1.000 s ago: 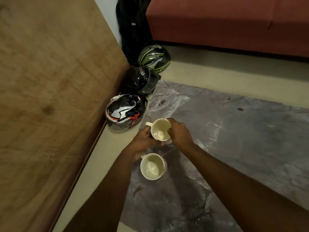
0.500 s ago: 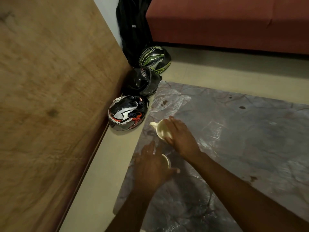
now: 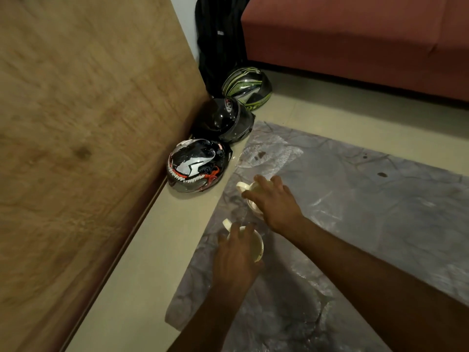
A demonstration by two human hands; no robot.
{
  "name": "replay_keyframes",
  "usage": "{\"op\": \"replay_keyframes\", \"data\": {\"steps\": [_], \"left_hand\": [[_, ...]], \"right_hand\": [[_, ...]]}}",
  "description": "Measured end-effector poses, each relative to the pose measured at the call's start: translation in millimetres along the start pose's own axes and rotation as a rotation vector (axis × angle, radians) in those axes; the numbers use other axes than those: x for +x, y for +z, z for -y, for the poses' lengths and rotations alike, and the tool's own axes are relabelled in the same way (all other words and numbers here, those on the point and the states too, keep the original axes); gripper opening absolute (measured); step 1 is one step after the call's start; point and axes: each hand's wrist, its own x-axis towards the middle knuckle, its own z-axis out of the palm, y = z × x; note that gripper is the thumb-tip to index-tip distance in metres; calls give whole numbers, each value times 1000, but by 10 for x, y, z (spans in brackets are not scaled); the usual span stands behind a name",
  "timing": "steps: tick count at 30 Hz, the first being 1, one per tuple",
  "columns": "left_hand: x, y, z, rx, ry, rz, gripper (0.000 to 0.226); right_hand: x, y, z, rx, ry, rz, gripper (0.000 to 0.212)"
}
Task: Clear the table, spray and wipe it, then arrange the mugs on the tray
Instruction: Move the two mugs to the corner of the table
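Observation:
Two cream mugs stand on a grey marbled plastic sheet (image 3: 355, 212) on the floor. My right hand (image 3: 272, 201) lies over the top of the far mug (image 3: 250, 190), fingers curled round its rim; its handle points left. My left hand (image 3: 234, 255) covers the near mug (image 3: 257, 246) from above, fingers curled over its rim, with the handle sticking out at upper left. Most of both mugs is hidden under my hands.
Three helmets line the left wall: a white-and-black one (image 3: 196, 165), a black one (image 3: 223, 119) and a green-striped one (image 3: 247, 87). A wooden panel (image 3: 76, 148) fills the left. A red sofa (image 3: 355, 34) and a black bag (image 3: 218, 41) stand behind.
One second ago both hands held the far mug. My left hand then moved down onto the near mug, and my right hand shifted over the far mug's top.

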Motion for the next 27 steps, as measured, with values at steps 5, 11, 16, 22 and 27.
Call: {"op": "replay_keyframes", "data": {"steps": [5,11,16,22,27], "left_hand": [[505,-364,-178,33,83,-100,81],[1223,-774,-517,43,129,-117,88],[1459,-754,-604,13,147,-110,87],[1529,-616,-601,-12,155,-121,82],[1461,-687,-618,24,103,-69,85]], "right_hand": [[277,-278,-274,-54,36,-37,49],[849,-724,-807,-86,117,-57,64],[1018,-731,-978,-104,140,-20,62],[990,-585,-1008,-71,152,-27,65],[903,-599,-955,-46,181,11,71]]}}
